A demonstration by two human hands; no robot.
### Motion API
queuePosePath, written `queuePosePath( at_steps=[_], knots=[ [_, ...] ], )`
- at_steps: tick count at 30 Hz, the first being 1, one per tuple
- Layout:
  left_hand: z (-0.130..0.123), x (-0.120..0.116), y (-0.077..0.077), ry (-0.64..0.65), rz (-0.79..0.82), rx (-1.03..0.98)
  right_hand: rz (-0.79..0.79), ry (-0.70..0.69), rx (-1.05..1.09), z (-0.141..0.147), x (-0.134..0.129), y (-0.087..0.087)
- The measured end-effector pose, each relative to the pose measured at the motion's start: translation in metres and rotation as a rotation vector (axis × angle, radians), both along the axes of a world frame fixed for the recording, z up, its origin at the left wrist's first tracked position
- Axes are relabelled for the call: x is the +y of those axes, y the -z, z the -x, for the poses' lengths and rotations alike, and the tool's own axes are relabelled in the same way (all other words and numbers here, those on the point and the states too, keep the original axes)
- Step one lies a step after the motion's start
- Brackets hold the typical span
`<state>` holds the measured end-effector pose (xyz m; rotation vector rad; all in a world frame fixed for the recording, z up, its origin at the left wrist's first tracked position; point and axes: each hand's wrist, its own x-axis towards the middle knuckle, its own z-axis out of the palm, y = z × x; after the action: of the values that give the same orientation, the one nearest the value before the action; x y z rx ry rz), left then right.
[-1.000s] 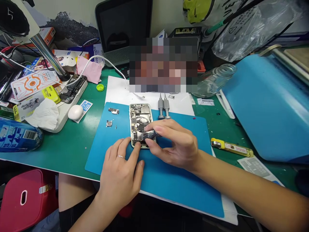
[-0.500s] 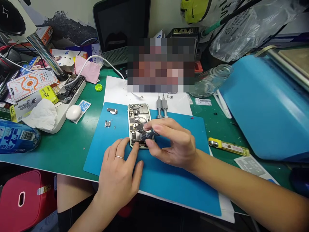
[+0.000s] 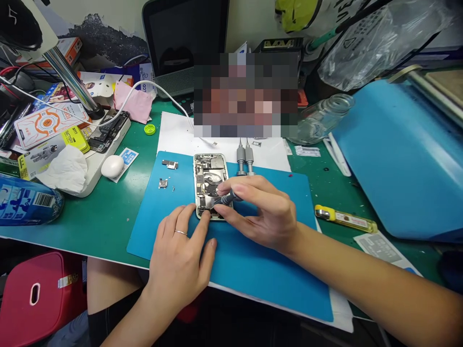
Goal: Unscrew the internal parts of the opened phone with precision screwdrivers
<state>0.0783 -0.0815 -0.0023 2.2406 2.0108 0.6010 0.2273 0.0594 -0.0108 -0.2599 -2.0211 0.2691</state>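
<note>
An opened smartphone (image 3: 201,178) lies on the blue mat (image 3: 267,274), its inner parts exposed. My left hand (image 3: 183,248) rests at its lower left corner, fingers spread and the index fingertip touching the bottom end. In my right hand (image 3: 264,209), the thumb and fingers close on a grey screwdriver (image 3: 227,197), which slants down to the lower part of the phone. My fingers hide part of the phone's right side, and I cannot make out the exact tip contact. Left of the phone lie a small metal bracket (image 3: 170,164) and a small phone part (image 3: 163,183).
Two more screwdrivers (image 3: 245,159) lie just beyond my right hand. A yellow box cutter (image 3: 345,218) and a glass jar (image 3: 325,118) are to the right. At left are a white round object (image 3: 112,167), a crumpled tissue (image 3: 65,168) and a blue pack (image 3: 29,200).
The whole view has shifted slightly. My right fingers and the screwdriver have changed angle a little, with the thumb nearer the index finger. My left hand keeps its place on the phone.
</note>
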Motion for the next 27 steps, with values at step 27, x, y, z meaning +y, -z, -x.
queuePosePath(
  at_steps=[27],
  knots=[
    [-0.0001,-0.0010,-0.0012,0.008,0.007,0.009,0.068,-0.044,0.031,-0.0042,0.0013,0.0085]
  ],
)
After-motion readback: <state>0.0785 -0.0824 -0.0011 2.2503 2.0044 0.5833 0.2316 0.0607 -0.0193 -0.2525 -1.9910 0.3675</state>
